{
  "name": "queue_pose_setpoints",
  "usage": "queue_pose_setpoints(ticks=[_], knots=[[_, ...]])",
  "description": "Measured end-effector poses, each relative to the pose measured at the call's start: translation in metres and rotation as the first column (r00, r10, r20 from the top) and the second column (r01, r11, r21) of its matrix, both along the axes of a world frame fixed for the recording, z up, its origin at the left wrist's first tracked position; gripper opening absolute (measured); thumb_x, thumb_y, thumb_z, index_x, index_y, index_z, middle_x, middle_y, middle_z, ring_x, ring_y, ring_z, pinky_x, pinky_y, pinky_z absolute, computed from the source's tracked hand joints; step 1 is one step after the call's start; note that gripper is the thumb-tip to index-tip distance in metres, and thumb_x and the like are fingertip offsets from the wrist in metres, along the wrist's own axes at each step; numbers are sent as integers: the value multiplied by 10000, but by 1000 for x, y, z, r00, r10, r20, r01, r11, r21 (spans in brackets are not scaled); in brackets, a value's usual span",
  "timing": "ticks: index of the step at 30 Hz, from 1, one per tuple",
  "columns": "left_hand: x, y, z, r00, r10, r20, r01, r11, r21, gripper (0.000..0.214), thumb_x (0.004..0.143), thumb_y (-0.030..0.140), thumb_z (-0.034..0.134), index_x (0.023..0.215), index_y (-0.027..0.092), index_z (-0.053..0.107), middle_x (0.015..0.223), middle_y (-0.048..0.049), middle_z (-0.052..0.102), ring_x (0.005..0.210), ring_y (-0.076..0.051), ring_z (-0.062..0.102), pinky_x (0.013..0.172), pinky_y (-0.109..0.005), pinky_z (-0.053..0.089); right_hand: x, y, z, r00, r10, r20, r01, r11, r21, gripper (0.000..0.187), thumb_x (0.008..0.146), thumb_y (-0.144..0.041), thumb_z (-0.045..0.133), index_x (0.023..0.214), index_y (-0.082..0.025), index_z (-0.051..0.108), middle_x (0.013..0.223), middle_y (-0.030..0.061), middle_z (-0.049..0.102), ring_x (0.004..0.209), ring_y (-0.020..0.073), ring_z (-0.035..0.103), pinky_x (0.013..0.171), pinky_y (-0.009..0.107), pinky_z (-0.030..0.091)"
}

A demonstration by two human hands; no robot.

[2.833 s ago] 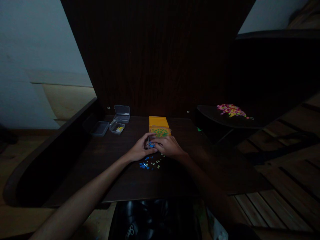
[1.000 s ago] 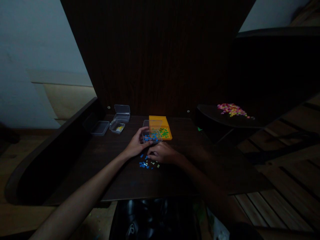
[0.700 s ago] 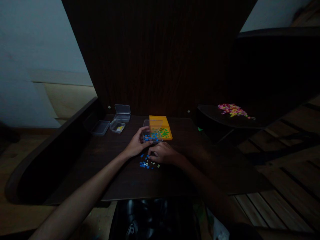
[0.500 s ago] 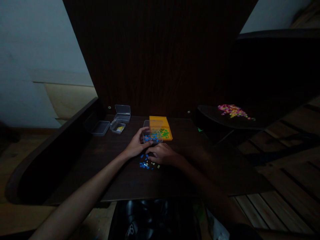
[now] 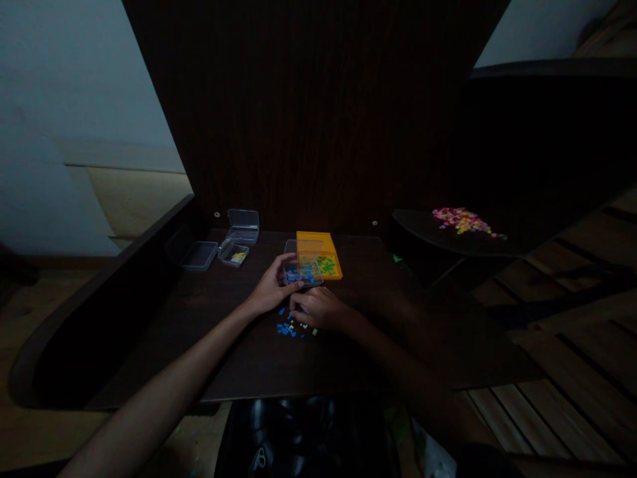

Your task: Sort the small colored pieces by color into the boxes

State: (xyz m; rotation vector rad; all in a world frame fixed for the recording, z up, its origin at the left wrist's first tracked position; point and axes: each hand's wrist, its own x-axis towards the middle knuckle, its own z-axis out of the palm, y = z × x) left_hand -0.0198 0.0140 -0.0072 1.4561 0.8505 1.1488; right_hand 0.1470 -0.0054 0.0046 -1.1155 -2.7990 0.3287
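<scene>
My left hand (image 5: 271, 289) grips the left side of a clear plastic box (image 5: 321, 281), its thumb along the near edge. Inside the box lie several small blue pieces (image 5: 292, 275). Just behind and to the right is an open yellow box (image 5: 339, 271) with small green pieces (image 5: 327, 265) in it; the clear box overlaps it in view. My right hand (image 5: 321, 309) is closed, fingers curled and thumb pressed in, low over the dark tabletop. Whatever its fingertips may hold is hidden. Beneath and left of it are scattered blue pieces (image 5: 285, 329) and a few pale yellowish ones (image 5: 304, 326).
Clear open cases stand at the back left: an empty-looking one (image 5: 199, 255), one with yellow and white pieces (image 5: 233, 255), and one with its lid raised (image 5: 243, 229). Pink and yellow pieces (image 5: 462, 221) are heaped on a side shelf (image 5: 423, 226). A raised edge (image 5: 109, 285) borders the left.
My right hand has shifted very slightly down and left beside the loose blue pieces. My left hand still holds the clear box in the same place.
</scene>
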Motion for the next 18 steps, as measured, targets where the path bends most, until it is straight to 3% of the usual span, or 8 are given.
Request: queue_pose_setpoints(ticks=[4, 8, 13, 16, 18], knots=[[0, 0, -1, 1000, -1, -6, 1, 1000, 1, 691, 685, 260, 763, 1279, 191, 418, 1332, -138, 507, 1035, -232, 643, 961, -448, 511, -2, -1, -3, 1000, -2, 21, 2, 1000, 27, 232, 873, -342, 581, 1041, -206, 665, 923, 73, 666, 825, 174, 602, 734, 269, 392], [0, 1, 0, 1000, 2, -1, -2, 1000, 1, 690, 675, 264, 770, 1267, 187, 424, 1313, -135, 528, 1040, -235, 642, 963, -450, 511, -3, -2, -1, 999, 17, 28, -17, 1000, 2, 197, 887, -302, 560, 991, -192, 686, 911, 77, 672, 819, 169, 596, 726, 261, 386], [0, 1, 3, 1000, 12, -5, -12, 1000, 3, 673, 686, 260, 757, 1264, 189, 421, 1319, -132, 522, 1013, -216, 648, 944, -433, 525, 9, 2, 11, 977, 105, -186, -129, 984, -121, 190, 901, -294, 542, 952, -166, 673, 670, -10, 598, 620, 102, 519, 618, 214, 346], [0, -1, 4, 1000, 12, -23, -11, 1000, 2, 670, 686, 255, 754, 1265, 191, 422, 1322, -133, 514, 1017, -215, 642, 940, -426, 526, 24, 9, 21, 940, -24, -340, -32, 987, -159, 233, 920, -327, 507, 953, -147, 650, 583, -48, 511, 527, 82, 425, 554, 203, 315], [1, -2, 4, 1000, 5, -24, -5, 1000, -9, 677, 684, 257, 758, 1269, 195, 424, 1317, -134, 513, 1035, -225, 636, 951, -442, 516, 33, 14, 25, 928, -128, -350, 80, 986, -147, 257, 930, -347, 489, 962, -145, 644, 552, -53, 492, 509, 89, 415, 530, 207, 300]])
